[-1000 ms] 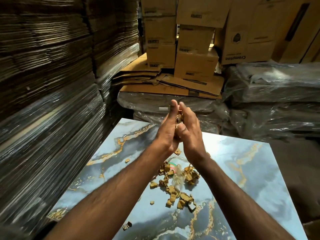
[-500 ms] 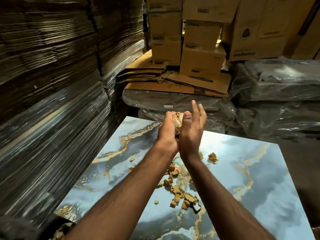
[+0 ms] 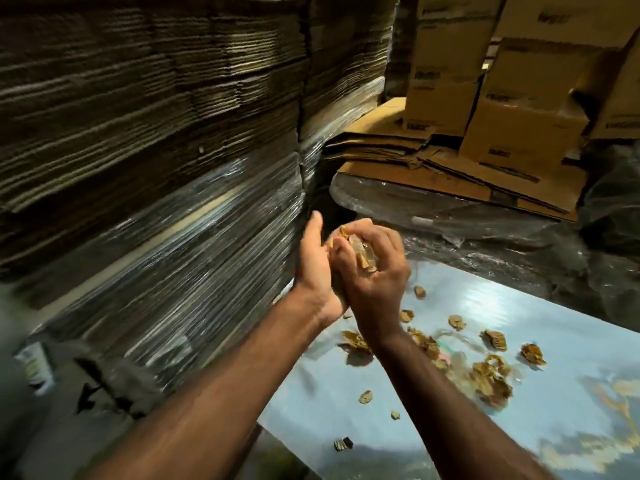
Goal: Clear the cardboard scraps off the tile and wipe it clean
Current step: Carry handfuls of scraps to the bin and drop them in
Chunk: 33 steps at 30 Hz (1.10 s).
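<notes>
Above tile (image 3: 519, 341), right hand (image 3: 375, 278) fingers clutch scraps (image 3: 360, 249); left hand (image 3: 317, 268) fingers hidden

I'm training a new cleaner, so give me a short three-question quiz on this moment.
1. True or false: the tile is already free of loose scraps.
2. Which hand grips the handful of scraps? A) left hand B) right hand
3. Fill in: left of the tile stands a wrapped stack of flattened ____.

Key: 1 false; 2 B; 3 cardboard.
</notes>
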Each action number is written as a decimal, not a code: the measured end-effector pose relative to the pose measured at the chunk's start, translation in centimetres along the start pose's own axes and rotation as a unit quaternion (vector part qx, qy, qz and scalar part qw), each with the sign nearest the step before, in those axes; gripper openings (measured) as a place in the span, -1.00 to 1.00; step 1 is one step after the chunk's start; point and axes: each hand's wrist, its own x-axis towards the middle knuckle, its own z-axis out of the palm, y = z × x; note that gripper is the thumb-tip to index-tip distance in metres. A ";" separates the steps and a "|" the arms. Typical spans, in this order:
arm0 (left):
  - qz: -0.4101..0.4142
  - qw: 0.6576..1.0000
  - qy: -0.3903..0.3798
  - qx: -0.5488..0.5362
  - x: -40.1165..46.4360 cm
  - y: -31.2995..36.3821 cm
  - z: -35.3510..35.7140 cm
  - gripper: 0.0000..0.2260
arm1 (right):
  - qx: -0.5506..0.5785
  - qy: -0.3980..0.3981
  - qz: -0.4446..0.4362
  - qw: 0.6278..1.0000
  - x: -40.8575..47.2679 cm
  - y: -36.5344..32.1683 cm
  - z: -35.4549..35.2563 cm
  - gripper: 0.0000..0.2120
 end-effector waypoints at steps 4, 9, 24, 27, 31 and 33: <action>0.017 0.999 0.046 -0.001 -0.8 4.8 -6.7 -0.51 | -0.006 -0.043 0.004 0.999 -1.4 -1.5 8.2 -0.83; -0.019 0.994 0.097 -0.038 -2.2 9.5 -17.2 -0.66 | -0.051 -0.189 -0.006 0.981 -4.1 -1.1 19.1 -0.80; -0.148 0.942 0.303 -0.004 -7.0 8.6 -52.3 -0.63 | -0.122 -0.433 0.601 0.661 -28.5 4.2 41.6 -0.17; -0.178 0.938 0.278 0.105 -8.1 5.5 -55.8 -0.17 | -0.008 -0.410 0.709 0.574 -32.1 7.4 43.0 0.09; -0.167 0.937 0.269 0.149 -7.7 3.2 -59.1 -0.24 | 0.034 -0.372 0.779 0.503 -33.1 7.7 42.9 0.16; -0.168 0.926 0.292 0.169 -6.8 2.3 -60.0 -0.21 | 0.037 -0.375 0.772 0.511 -32.6 7.2 43.0 0.06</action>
